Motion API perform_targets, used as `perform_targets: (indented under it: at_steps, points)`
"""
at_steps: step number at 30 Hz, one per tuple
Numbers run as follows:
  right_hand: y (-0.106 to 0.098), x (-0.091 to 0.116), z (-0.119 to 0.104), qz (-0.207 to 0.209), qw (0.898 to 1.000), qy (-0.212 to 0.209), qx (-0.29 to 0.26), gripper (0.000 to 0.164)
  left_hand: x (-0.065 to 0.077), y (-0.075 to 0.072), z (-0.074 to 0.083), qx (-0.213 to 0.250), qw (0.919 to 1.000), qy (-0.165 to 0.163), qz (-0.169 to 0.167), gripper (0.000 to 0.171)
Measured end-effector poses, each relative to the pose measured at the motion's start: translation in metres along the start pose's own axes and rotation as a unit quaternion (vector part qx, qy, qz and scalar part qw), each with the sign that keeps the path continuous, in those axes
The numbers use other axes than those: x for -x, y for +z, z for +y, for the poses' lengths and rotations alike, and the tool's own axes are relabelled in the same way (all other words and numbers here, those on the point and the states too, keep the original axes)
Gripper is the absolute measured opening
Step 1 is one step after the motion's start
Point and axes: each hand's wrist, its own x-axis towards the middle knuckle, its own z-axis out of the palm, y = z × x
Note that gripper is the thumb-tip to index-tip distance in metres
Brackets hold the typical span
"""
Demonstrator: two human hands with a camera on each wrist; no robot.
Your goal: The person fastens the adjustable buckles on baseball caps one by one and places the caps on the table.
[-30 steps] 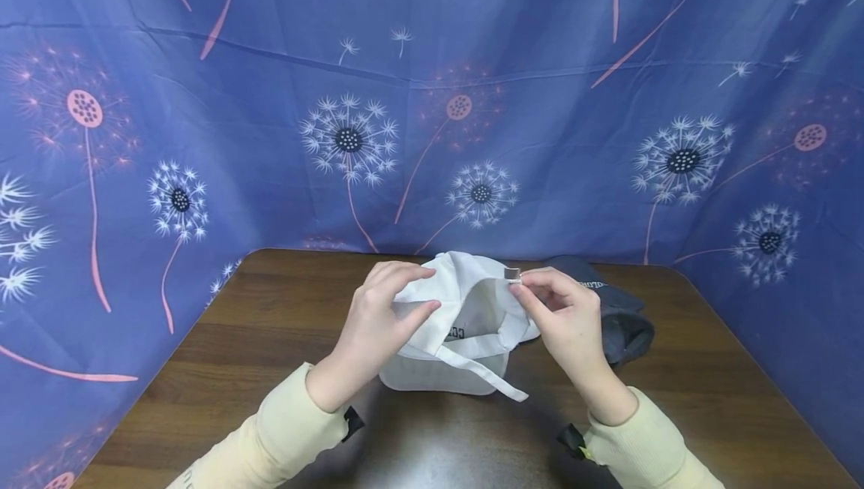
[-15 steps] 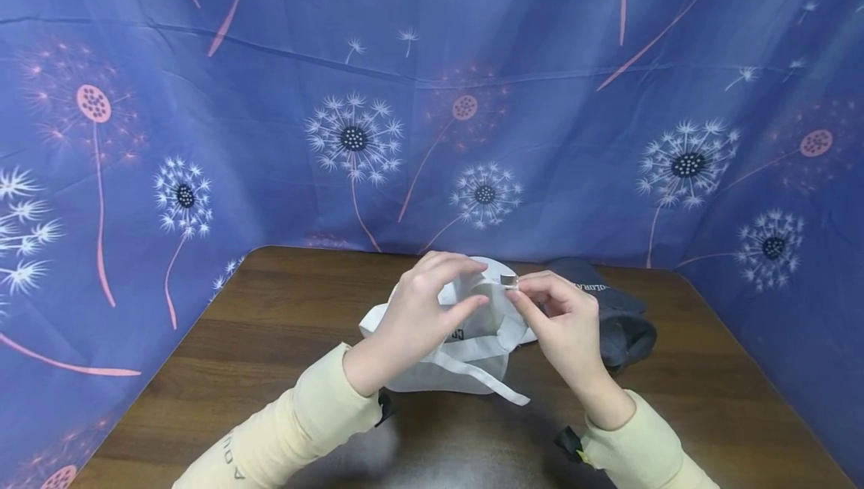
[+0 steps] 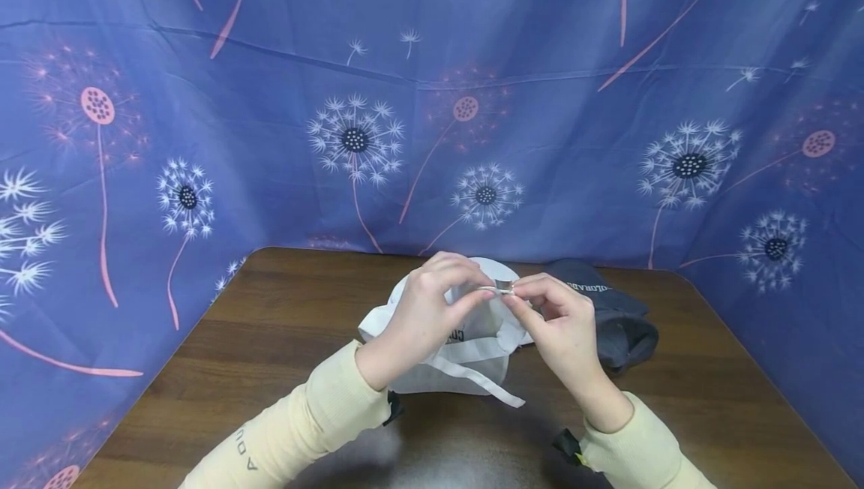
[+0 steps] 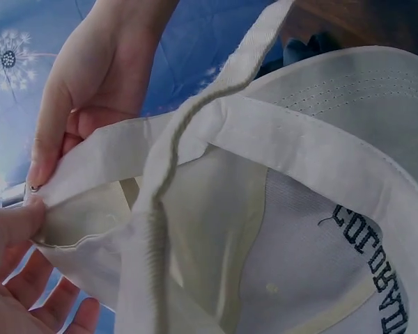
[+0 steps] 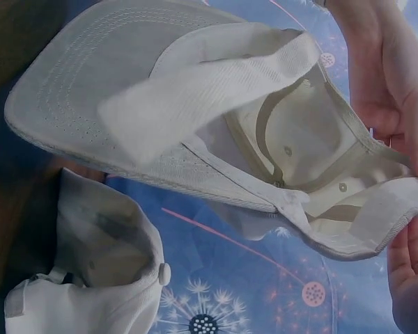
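Observation:
A white baseball cap [image 3: 486, 324] hangs over the table with its inside showing, lettering inside and a loose strap [image 3: 472, 376] trailing past its brim. My right hand [image 3: 560, 320] pinches the small metal buckle [image 3: 503, 286] at the cap's back opening between thumb and forefinger. Just left of the buckle, my left hand [image 3: 421, 309] pinches the white fabric edge. In the left wrist view, both hands' fingertips meet at the cap's edge, and the strap [image 4: 160, 188] crosses the opening. The brim [image 5: 90, 90] faces the upper left in the right wrist view.
A dark cap [image 3: 594, 286] with light lettering lies on the brown wooden table [image 3: 290, 324] behind my right hand. Dark folded fabric [image 3: 628, 335] is beside it. A blue dandelion-print cloth [image 3: 405, 46] hangs close behind the table.
My left hand has moved right, from the cap's left side to its edge beside the buckle, and its fingers have closed on the fabric. The right hand has shifted slightly left with the buckle.

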Motion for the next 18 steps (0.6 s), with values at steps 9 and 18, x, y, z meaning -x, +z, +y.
perform_targets:
  at_steps: [9, 18]
  points:
    - [-0.003, -0.002, -0.002, -0.029, 0.999, 0.025, -0.010, 0.021, -0.001, 0.001, -0.005, -0.024, 0.9994, 0.024, 0.007, 0.009]
    - [-0.002, -0.015, -0.014, -0.048, 0.997, 0.052, -0.025, 0.016, -0.001, 0.000, -0.006, -0.039, 0.9982, 0.045, 0.001, 0.009]
